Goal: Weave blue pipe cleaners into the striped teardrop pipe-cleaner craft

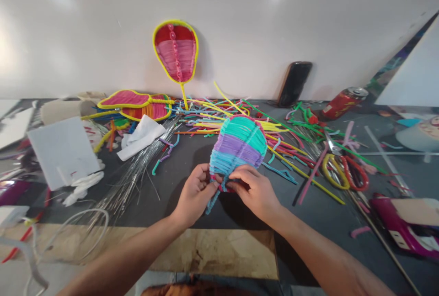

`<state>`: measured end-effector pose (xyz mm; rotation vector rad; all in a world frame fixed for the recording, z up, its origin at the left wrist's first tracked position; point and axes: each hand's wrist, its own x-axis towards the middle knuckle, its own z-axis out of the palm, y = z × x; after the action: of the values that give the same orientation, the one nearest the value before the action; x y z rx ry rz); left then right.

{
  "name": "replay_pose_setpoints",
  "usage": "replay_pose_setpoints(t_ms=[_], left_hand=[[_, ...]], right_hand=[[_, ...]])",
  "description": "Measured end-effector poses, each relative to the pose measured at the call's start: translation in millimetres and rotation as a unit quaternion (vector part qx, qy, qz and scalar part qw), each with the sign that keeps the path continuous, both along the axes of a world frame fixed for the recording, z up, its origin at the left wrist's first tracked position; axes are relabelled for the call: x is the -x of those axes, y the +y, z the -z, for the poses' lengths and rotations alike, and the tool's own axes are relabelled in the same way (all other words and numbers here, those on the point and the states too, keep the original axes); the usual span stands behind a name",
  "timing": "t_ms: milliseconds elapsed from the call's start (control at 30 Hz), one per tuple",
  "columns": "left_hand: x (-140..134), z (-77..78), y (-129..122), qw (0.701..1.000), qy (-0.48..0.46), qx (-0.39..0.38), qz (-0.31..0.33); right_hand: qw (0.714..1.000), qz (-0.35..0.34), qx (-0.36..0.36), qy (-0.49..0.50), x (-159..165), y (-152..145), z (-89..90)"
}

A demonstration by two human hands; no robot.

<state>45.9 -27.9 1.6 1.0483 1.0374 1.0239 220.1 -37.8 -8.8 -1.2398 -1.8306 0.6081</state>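
Observation:
A rounded pipe-cleaner leaf shape (pixel 240 143), banded in green, purple and blue, is held up above the dark table by both hands. My left hand (pixel 197 193) pinches its lower left edge near the twisted blue stem. With fingers closed, my right hand (pixel 255 191) grips the bottom right edge, its fingertips close to the left hand's. Pink pipe cleaner shows along parts of the rim. The fingers hide some of the lower edge. Just behind it lies a heap of loose coloured pipe cleaners (pixel 206 124).
A pink and red pipe-cleaner leaf (pixel 176 54) leans on the white wall, with more leaves (pixel 126 99) lying left. Right are a phone (pixel 295 83), a red can (pixel 345 103), scissors (pixel 336 170) and a magenta tool (pixel 401 227). Thin wires (pixel 137 163) and white paper (pixel 63 152) lie left.

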Motion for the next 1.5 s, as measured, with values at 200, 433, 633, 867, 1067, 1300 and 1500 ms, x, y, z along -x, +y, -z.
replay_pose_setpoints(t_ms=[200, 433, 633, 867, 1067, 1300, 1500], left_hand=[[8, -11.2, 15, 0.986, -0.140, 0.065, -0.058], [9, -12.4, 15, 0.983, -0.157, 0.093, -0.037], [6, -6.9, 13, 0.984, -0.149, 0.097, -0.021], [6, -1.6, 13, 0.989, -0.121, 0.072, -0.037], [7, -0.8, 17, 0.986, -0.124, 0.110, -0.004], [6, 0.5, 17, 0.987, -0.121, 0.096, -0.035], [7, 1.9, 13, 0.989, -0.127, 0.058, -0.051]], right_hand=[[0.960, 0.168, -0.013, 0.223, -18, 9, -0.8], [0.892, -0.061, 0.277, 0.352, -9, 10, 0.6], [0.896, -0.056, 0.300, 0.324, -1, 2, -3.7], [0.883, -0.056, 0.319, 0.340, 3, -1, -3.8], [0.886, -0.058, 0.303, 0.348, 3, -4, -0.8], [0.883, -0.064, 0.316, 0.340, 5, -5, 0.2], [0.885, -0.066, 0.314, 0.338, 8, -8, 0.5]])
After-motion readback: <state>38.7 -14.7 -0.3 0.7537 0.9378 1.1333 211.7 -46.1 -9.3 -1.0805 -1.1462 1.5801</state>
